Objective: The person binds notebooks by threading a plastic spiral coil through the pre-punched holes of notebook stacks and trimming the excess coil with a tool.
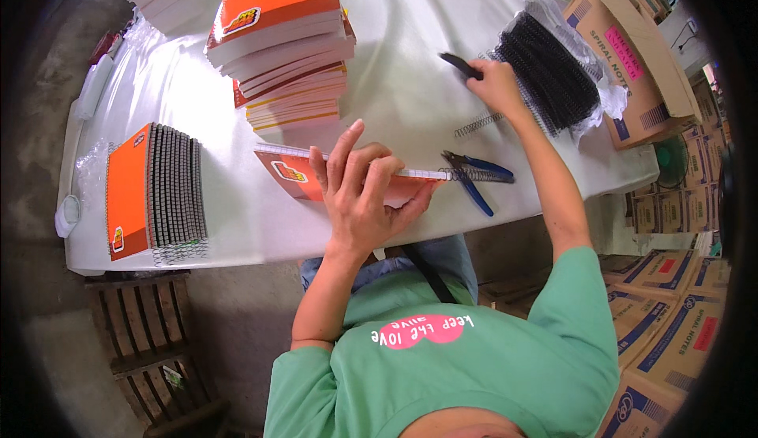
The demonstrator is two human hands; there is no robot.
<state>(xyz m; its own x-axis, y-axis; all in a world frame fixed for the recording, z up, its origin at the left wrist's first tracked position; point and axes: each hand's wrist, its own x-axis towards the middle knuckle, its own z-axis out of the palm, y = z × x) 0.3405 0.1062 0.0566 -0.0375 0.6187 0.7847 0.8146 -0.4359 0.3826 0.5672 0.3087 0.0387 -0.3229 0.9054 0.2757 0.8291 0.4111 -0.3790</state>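
My left hand (359,193) grips an orange-covered notebook (294,171) held on edge over the near side of the table. A thin metal spiral coil (466,175) sticks out past the notebook's right end. Under that coil lie pliers with blue handles (478,189), their jaws spread. Farther right, my right hand (496,84) is closed around a slim black object (459,66) whose kind I cannot make out. Close by that hand is a heap of black spiral coils (549,75) on clear plastic. One loose coil (478,124) lies below my right wrist.
A tall stack of orange-covered books (288,43) stands beyond my left hand. At the left, spiral-bound notebooks (154,189) sit in a pile near the table edge. An open cardboard box (628,67) is at the right, with more cartons (663,312) below. White sheeting (395,51) covers the table.
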